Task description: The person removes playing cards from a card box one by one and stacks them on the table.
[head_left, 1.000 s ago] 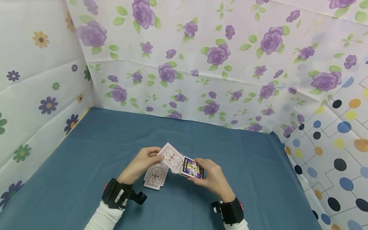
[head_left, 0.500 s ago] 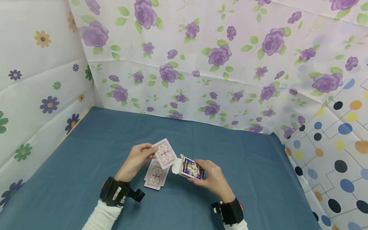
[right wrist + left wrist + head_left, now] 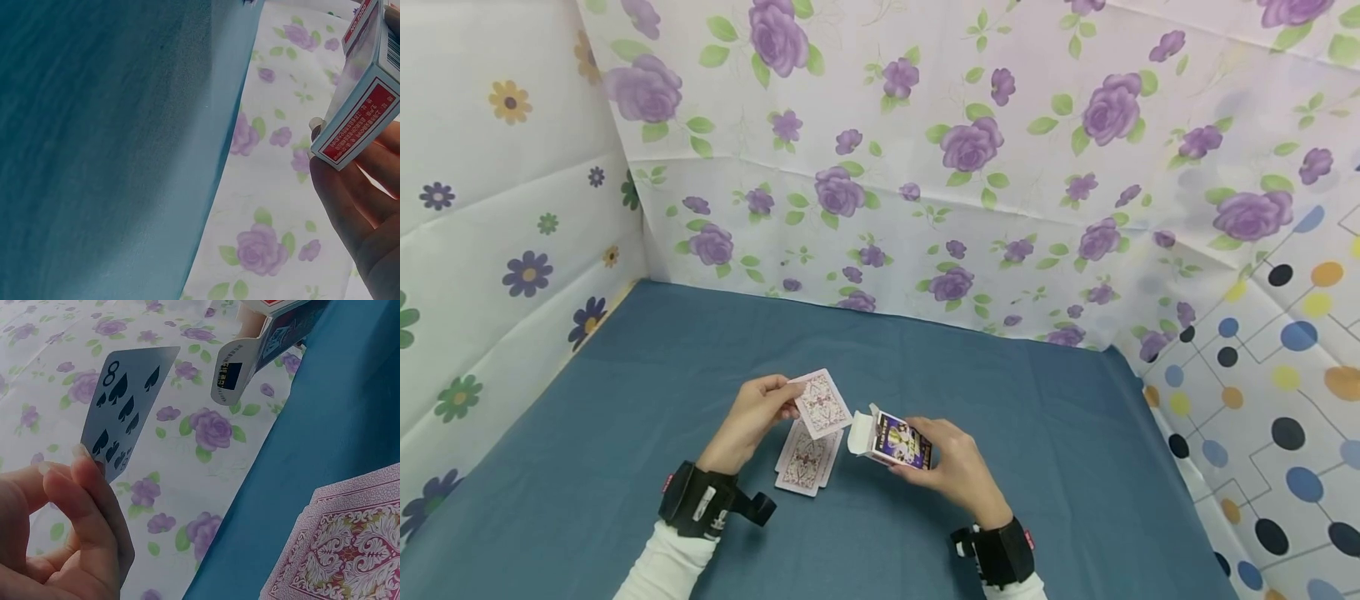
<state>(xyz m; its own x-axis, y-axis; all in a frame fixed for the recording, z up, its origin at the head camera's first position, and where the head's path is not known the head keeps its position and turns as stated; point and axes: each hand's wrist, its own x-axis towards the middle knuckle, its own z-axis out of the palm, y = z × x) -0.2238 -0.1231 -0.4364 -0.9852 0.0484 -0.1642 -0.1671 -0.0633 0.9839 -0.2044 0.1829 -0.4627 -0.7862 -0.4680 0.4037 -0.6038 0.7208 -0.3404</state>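
Note:
My left hand (image 3: 752, 417) pinches a playing card (image 3: 822, 404) by its corner, patterned back up in the head view. From the left wrist view the card's face (image 3: 125, 406) shows as an eight of spades. Below it a small pile of playing cards (image 3: 803, 468) lies back up on the cloth, slightly fanned. My right hand (image 3: 955, 458) grips a card box (image 3: 904, 440) with a purple picture front, its white flap (image 3: 861, 433) standing open toward the left hand. The right wrist view shows the box's red-and-white end (image 3: 359, 122) between thumb and fingers.
A blue cloth (image 3: 1037, 417) covers the table. Floral sheets (image 3: 880, 125) hang at the back and left, and a dotted sheet (image 3: 1285, 417) closes the right side. Each wrist wears a black camera strap (image 3: 696, 500).
The left hand has drawn the card away from the box's mouth, leftward, and then slightly lower over the pile. The box has stayed about in place, its flap now uncovered.

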